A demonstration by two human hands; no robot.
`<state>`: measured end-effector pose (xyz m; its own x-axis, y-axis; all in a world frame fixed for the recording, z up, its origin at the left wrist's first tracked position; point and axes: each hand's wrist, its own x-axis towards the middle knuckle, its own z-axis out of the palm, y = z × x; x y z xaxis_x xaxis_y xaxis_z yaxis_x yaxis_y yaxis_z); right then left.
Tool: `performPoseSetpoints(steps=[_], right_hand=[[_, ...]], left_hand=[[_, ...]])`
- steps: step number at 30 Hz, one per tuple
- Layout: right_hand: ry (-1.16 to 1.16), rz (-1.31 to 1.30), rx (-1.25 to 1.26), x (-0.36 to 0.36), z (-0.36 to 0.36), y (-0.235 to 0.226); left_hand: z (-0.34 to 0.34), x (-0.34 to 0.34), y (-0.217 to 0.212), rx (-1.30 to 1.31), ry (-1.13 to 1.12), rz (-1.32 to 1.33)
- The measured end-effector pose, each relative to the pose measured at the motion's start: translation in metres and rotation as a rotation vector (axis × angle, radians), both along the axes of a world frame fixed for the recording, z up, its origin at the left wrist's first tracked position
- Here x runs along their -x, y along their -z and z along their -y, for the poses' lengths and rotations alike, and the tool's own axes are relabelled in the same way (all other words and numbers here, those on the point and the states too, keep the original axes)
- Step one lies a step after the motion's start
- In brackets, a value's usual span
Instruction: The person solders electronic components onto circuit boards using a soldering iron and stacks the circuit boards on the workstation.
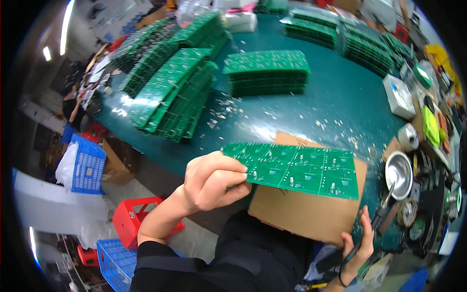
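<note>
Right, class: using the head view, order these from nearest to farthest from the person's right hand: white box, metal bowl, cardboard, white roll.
From the right hand:
1. Cardboard, right beside it, to the left.
2. Metal bowl, ahead and to the right.
3. White roll, just beyond the bowl.
4. White box, beyond the roll.

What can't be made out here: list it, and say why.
All in the head view:
Green circuit board: underside faces away from the camera.
Cardboard: partly hidden by the board.
Right hand: its forearm is cut off by the lower edge.
Scattered bits: too small to identify.
</note>
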<state>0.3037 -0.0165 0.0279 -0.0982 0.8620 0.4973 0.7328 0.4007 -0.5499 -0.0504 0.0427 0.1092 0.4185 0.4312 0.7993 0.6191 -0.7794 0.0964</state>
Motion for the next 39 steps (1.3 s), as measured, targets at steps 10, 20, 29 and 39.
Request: performPoseSetpoints(steps=[10, 20, 29, 39], right_hand=[[0.009, -0.163, 0.072, -0.008, 0.011, 0.015], [0.037, -0.22, 0.175, 0.003, 0.019, 0.014], [-0.004, 0.011, 0.083, -0.013, 0.015, 0.021], [0.524, -0.714, -0.25, -0.038, 0.001, 0.013]], left_hand=[[-0.01, 0.084, -0.095, -0.294, -0.977, -0.361], [-0.072, 0.122, -0.062, 0.171, -1.304, -0.342], [-0.065, 0.113, -0.079, 0.37, -1.086, -0.314], [-0.007, 0.042, -0.083, -0.096, -0.705, 0.048]])
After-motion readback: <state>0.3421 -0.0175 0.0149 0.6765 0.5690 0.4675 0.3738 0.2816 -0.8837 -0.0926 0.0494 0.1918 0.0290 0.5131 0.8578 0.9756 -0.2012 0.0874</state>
